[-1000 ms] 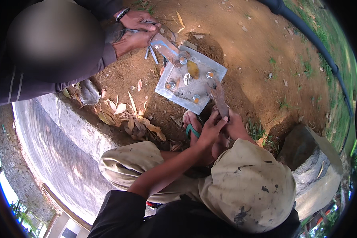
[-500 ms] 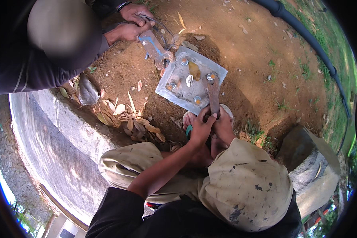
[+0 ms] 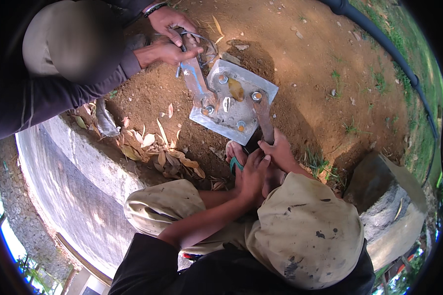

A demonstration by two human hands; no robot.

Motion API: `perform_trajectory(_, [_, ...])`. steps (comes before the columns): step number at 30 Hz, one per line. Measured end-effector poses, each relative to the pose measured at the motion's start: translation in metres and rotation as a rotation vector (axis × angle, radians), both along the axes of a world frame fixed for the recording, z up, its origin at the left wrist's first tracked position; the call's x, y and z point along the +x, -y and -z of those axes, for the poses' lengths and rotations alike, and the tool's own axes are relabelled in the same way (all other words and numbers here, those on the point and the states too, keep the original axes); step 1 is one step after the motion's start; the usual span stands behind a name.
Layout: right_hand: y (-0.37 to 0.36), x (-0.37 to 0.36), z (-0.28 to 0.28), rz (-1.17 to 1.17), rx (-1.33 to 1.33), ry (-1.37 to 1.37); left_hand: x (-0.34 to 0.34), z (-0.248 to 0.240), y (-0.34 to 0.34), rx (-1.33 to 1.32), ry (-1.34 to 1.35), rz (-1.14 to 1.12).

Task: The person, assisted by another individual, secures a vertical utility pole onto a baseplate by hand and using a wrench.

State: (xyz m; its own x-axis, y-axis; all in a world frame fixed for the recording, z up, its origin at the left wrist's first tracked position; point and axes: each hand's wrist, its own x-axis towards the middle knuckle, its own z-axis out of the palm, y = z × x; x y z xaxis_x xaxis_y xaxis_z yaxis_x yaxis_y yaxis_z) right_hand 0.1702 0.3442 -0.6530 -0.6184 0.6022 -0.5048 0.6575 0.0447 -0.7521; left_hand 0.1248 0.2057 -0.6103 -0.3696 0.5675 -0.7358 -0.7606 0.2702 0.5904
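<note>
Rusty wrench (image 3: 265, 123): lying over the right side of the metal plate (image 3: 264, 85), head at the right bolt (image 3: 257, 96), handle toward the wearer. Right hand (image 3: 278, 148) closed round the handle end. Left hand (image 3: 255, 169) just below it, fingers curled; can't tell if it grips anything.

Risks, my read: if the wrench head is only part-seated, a hard pull could slip it off and round the bolt. Can't see how well it's seated. Handle points at the wearer's foot (image 3: 230, 150), in an open sandal (image 3: 233, 166), so a slip could put steel or knuckles on the toes. Co-worker's blue-marked wrench (image 3: 194, 77) is at the left bolt (image 3: 208, 110); both pulling at once could shift the plate. Loose cable (image 3: 212, 45) by the co-worker's hands (image 3: 168, 52) could snag.

Vs half a second ago: left hand was up on the handle, now lower and off it. Blue-marked wrench was by the plate's far-left edge, now down at the left bolt. Right hand still on the handle.
</note>
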Motion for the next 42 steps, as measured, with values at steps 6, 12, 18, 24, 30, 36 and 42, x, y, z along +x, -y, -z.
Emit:
perform_trajectory(6, [-0.034,0.009,0.003,-0.131,-0.209,-0.050,0.006,-0.020,-0.013,0.200,0.332,0.002])
perform_trajectory(12, [-0.154,-0.025,-0.046,-0.687,-0.218,0.093,0.001,-0.002,-0.083,0.445,0.362,0.207])
perform_trajectory(18, [-0.223,-0.053,-0.056,-0.964,-0.073,0.256,0.017,-0.015,-0.157,0.482,0.478,0.097])
perform_trajectory(24, [-0.126,0.030,-0.048,-0.427,-0.145,0.069,0.025,0.029,-0.058,0.374,0.404,0.220])
perform_trajectory(30, [-0.017,0.015,-0.034,0.028,-0.259,0.011,-0.005,-0.013,-0.012,0.308,0.294,0.073])
perform_trajectory(36, [0.006,0.016,0.022,0.072,-0.175,-0.024,-0.005,0.001,0.009,0.278,-0.069,0.193])
perform_trajectory(42, [-0.025,-0.003,-0.023,-0.016,-0.274,0.051,-0.022,-0.013,-0.007,0.336,0.371,0.051])
